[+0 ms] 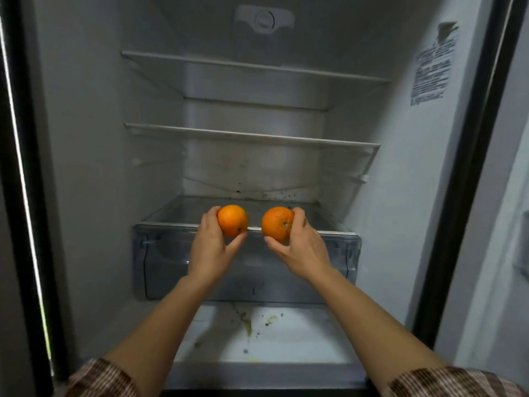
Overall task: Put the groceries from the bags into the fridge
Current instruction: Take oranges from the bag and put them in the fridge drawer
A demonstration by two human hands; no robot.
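Head view: left hand (210, 249) grasps the left orange (232, 224), right hand (302, 249) the right orange (277, 224), fingers (299, 217) curled, both level above the lowest shelf's (171, 214) near edge.

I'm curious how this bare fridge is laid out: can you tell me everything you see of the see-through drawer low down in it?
The drawer is a wide bin of clear, grey-tinted plastic with rounded corners. It sits level under the lowest glass shelf, above the stained white floor, apparently pushed in. Nothing shows through its front. The left hand, gripping the left orange, and the right hand, gripping the right orange, hang before its top edge; contact is unclear.
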